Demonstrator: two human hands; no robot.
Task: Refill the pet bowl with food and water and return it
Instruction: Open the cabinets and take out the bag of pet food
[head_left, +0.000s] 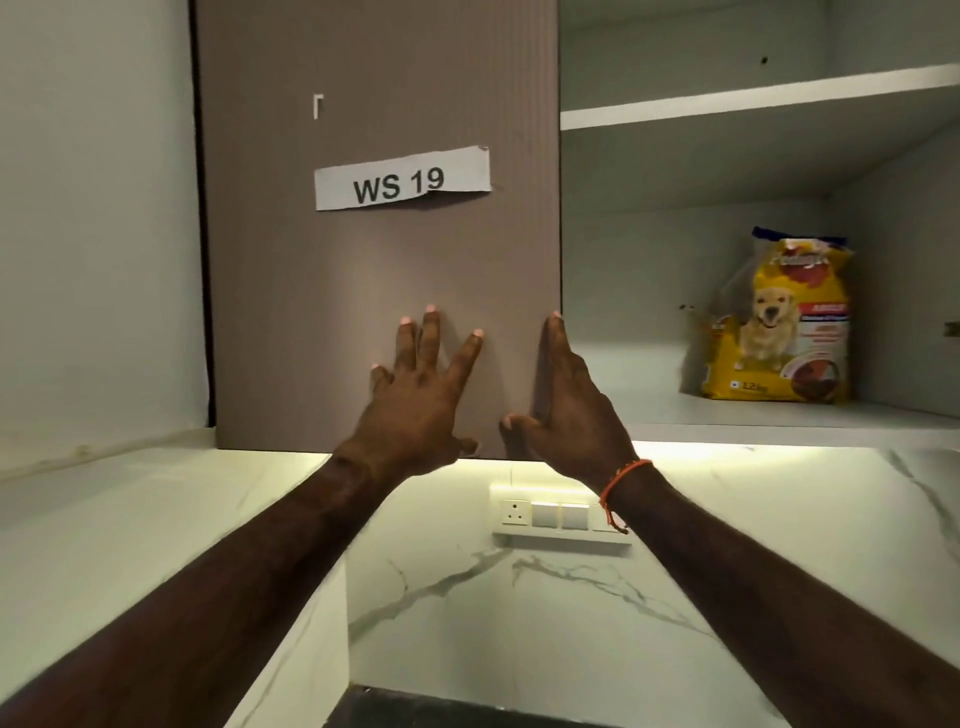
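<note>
A yellow dog food bag (779, 322) with a dog picture stands upright on the lower shelf of the open right half of a wall cabinet. My left hand (421, 395) lies flat, fingers spread, against the closed brown cabinet door (374, 280) labelled "WS 19". My right hand (569, 400) is at that door's right edge, fingers curled behind the edge and thumb on the front near the bottom corner. The pet bowl is not in view.
A white upper shelf (753, 104) sits bare inside the cabinet. Below the cabinet is a lit marble backsplash with a socket and switch panel (561, 517). A dark counter edge (415, 712) shows at the bottom. A white wall is at left.
</note>
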